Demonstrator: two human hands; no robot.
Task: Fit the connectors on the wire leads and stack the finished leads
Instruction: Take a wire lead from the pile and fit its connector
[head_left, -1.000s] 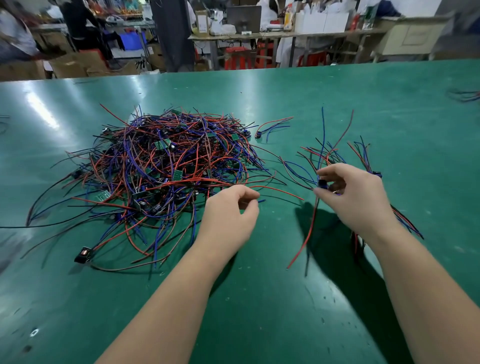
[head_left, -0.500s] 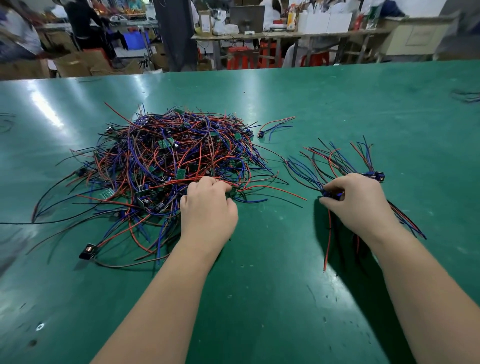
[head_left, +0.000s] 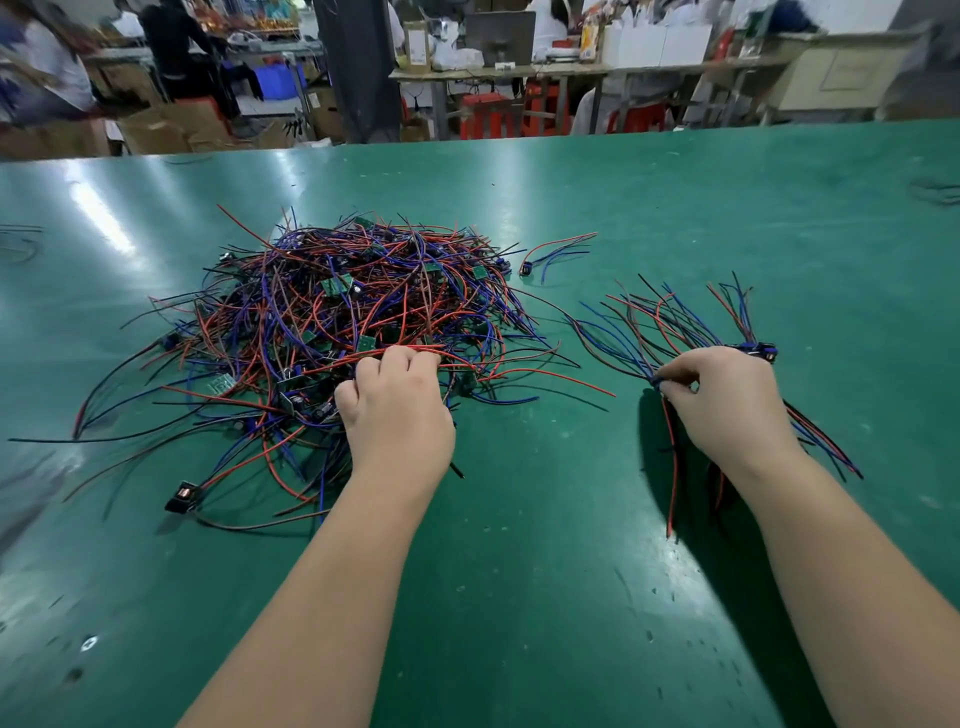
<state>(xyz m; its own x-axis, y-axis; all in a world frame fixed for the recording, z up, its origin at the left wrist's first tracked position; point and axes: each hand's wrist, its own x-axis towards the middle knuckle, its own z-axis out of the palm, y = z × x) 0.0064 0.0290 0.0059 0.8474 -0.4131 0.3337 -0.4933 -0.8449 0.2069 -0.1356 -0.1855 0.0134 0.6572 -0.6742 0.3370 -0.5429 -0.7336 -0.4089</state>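
Two hands at work on green table (head_left: 519, 597). Big tangled pile (head_left: 322, 312) of red, blue & black leads w/ small green boards sits mid-table. Left hand (head_left: 397, 415) is at pile's near edge, knuckles up, fingers curled down into the wires & gripping some; can't tell exactly which. Right hand (head_left: 727, 410) is well to right of pile, thumb & forefinger pinching a lead (head_left: 673, 467) at its dark connector (head_left: 657, 383). That lead's red & black wires trail from the pinch back toward table's near side. Stack (head_left: 670, 325) of finished leads lies right of pile, apart from it. Its far wire ends fan out, its middle is under right hand & more ends stick out past the wrist. Lone lead (head_left: 558, 249) lies just off pile's far right corner, not touching. Black plug (head_left: 182, 497) on a wire sits just off pile's near left side
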